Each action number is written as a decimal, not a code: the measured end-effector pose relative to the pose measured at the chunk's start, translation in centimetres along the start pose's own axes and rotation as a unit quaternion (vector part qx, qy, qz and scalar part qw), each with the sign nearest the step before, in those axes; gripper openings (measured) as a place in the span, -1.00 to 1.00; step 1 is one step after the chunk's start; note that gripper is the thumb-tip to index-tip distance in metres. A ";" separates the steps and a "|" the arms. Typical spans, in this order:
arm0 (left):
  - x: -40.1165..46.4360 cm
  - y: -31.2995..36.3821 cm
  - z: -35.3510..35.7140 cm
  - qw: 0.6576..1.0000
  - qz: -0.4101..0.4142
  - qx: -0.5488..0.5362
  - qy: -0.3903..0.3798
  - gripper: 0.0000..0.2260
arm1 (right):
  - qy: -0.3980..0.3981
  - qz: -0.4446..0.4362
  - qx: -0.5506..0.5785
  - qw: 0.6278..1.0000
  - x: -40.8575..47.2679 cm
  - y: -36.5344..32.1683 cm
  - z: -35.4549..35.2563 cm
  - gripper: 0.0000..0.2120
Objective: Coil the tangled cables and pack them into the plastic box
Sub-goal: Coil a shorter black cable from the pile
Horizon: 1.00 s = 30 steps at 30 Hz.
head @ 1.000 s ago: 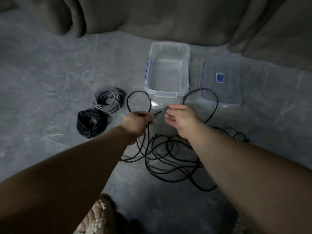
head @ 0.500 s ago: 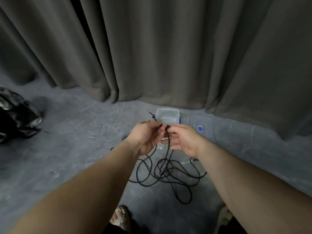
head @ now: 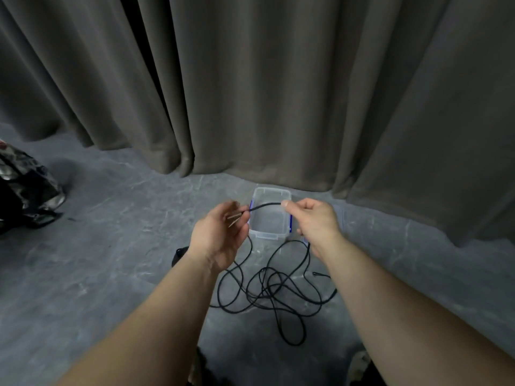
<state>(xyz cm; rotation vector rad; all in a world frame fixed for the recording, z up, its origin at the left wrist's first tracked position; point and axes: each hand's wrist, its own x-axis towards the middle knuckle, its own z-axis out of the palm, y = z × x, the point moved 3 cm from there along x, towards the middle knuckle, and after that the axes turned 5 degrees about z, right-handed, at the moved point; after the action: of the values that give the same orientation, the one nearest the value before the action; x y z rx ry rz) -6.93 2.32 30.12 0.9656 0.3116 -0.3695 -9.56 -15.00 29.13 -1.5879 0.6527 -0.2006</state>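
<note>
- The black cable (head: 264, 205) is held taut between both hands above the clear plastic box (head: 269, 218); the held span runs left to right, rising slightly toward the right.
- On the left hand (head: 218, 236), the fingers (head: 233, 215) are blurred; the cable end is pinched at their tips, and the remaining fingers are loosely spread.
- On the right hand (head: 315, 218), the fingers (head: 289, 205) are curled and clamped on the cable.
- The rest of the cable is left in tangled loops on the grey floor (head: 111, 260), near the box.
- The box is placed open, its long axis pointing toward the curtain (head: 264, 93).
</note>
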 end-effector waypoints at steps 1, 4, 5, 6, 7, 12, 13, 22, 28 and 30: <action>0.3 0.0 0.1 1.000 -0.013 0.015 -0.003 -0.86 | 0.011 0.005 0.018 1.000 0.1 0.1 -0.1 -0.70; 0.8 0.0 1.1 0.993 -0.021 0.106 -0.044 -0.80 | 0.019 0.023 0.080 0.996 0.4 0.0 -0.5 -0.70; 1.0 -0.1 1.5 0.986 -0.016 0.151 -0.066 -0.78 | 0.013 0.025 0.092 0.995 0.5 -0.2 -0.7 -0.70; 1.0 -0.2 1.9 0.976 -0.008 0.200 -0.090 -0.78 | 0.006 0.023 0.098 0.995 0.6 -0.5 -0.9 -0.70; 1.1 -0.4 2.2 0.962 0.004 0.249 -0.112 -0.79 | -0.001 0.018 0.103 0.995 0.6 -0.7 -1.0 -0.71; 0.2 -0.3 4.0 0.915 0.095 0.352 -0.175 -0.85 | -0.015 0.000 0.124 0.992 0.6 -1.6 -2.0 -0.74; 0.0 -0.2 4.3 0.909 0.112 0.355 -0.189 -0.85 | -0.017 -0.001 0.127 0.992 0.6 -1.8 -2.2 -0.73; 0.9 4.9 2.6 0.985 0.076 -0.097 -0.119 -0.83 | -0.084 -0.011 0.097 0.992 1.3 -1.2 -1.6 -0.82; 1.7 4.0 1.8 0.993 0.069 -0.057 -0.071 -0.79 | 0.053 -0.143 -0.009 0.988 1.0 -1.8 -2.6 -0.81; 1.8 3.5 2.3 0.994 0.066 -0.040 -0.079 -0.80 | 0.051 -0.198 -0.167 0.965 0.4 -2.1 -1.8 -0.85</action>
<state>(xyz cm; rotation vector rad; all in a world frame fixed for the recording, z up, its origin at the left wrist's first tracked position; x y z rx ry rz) -3.53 1.93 33.17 0.8669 0.1168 -0.3082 -9.56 -16.78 31.32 -2.0380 0.4562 -0.4919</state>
